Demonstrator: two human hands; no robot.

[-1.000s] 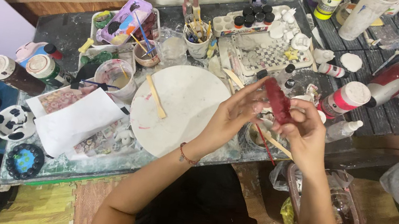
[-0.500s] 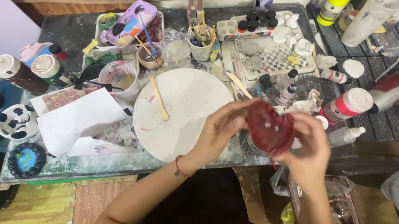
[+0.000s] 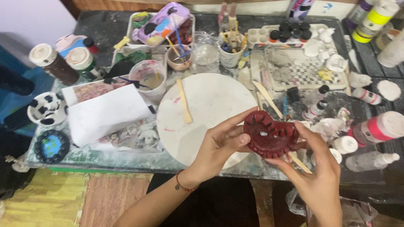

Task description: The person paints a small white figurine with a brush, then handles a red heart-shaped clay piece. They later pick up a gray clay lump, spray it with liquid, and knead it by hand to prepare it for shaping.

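Red heart piece (image 3: 270,134): held above the desk (image 3: 120,18) edge, just right of the white round board (image 3: 207,114); its ribbed hollow side faces up (a second ago it showed edge-on, narrow).
Left hand (image 3: 218,145): fingers pinching the left rim.
Right hand (image 3: 318,169): fingers cupped under the right side, lower than before.
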